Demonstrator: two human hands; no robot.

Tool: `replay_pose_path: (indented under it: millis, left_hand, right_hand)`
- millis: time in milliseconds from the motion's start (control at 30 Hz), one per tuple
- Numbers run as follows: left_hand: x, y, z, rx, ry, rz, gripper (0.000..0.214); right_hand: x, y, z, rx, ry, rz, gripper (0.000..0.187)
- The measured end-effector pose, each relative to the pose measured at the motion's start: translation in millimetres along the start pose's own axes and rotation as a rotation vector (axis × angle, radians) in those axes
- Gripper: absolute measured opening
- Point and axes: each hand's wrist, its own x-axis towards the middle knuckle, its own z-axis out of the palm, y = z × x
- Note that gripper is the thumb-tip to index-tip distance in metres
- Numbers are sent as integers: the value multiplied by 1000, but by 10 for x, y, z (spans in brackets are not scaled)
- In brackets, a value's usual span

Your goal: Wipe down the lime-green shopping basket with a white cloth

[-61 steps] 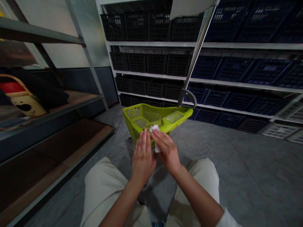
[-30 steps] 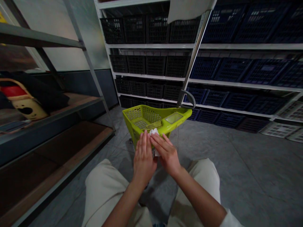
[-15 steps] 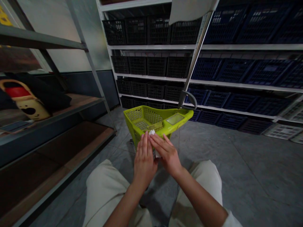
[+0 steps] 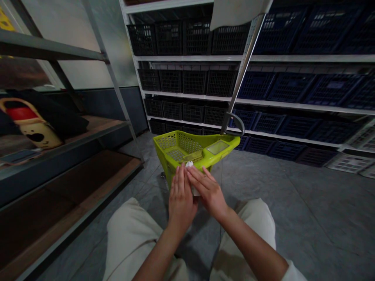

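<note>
My left hand [image 4: 181, 199] and my right hand [image 4: 207, 191] are held together in front of me above my knees, with a small white tissue [image 4: 189, 164] pressed between them. The left hand's fingers lie straight and flat against the tissue. My right hand's fingers cross over it and press it against the left palm. Only the tissue's top tip and a bit of its lower edge show; the rest is hidden by the hands. Just beyond the fingertips stands a lime-green plastic basket cart [image 4: 172, 146] with a metal handle pole [image 4: 243, 74].
A metal shelf rack [image 4: 58, 144] on the left carries a cream and red bag [image 4: 32, 125] and dark items. White shelving [image 4: 263, 56] at the back holds rows of black and blue crates. Grey tiled floor [image 4: 307, 210] lies to the right. My legs in beige trousers [image 4: 129, 234] fill the bottom.
My hands have slid slightly against each other around the tissue, so less of it shows at the top. The basket cart has stayed in place.
</note>
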Motion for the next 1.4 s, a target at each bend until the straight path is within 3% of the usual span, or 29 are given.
replay_pose_path:
  millis: [100,367,567,700,800,933,1033,1167,1400]
  left_hand:
    - [17,-46,-28,8,3,27,82]
    - [15,-148,-97,34,-13,53,82]
    - [-68,-306,-153,28,-14,104,82]
    - [-139,-465,-203,42,12,144,79]
    - [-171,-493,-276,47,50,117,76]
    - [-135,-260,-410,51,106,-101,73]
    - [-38,35,-457,86,63,-21,79]
    - [77,313,-392,116,-108,123,84]
    - [-41,261,-344,222,-97,73,86]
  right_hand:
    - [-67,207,-55,-60,4,14,60]
    - [-236,949,-309,-227,80,134,83]
    - [-288,1441,-449,-203,90,343,79]
    - [-286,1604,-461,-203,61,426,76]
    - [-298,1561,-418,-176,78,440,75]
    - [-322,1352,-302,-130,195,480,75]
    - [-323,1162,-209,-130,293,510,72]
    - [-337,920,-137,-164,362,523,70]
    - [-397,609,-168,-126,386,496,67]
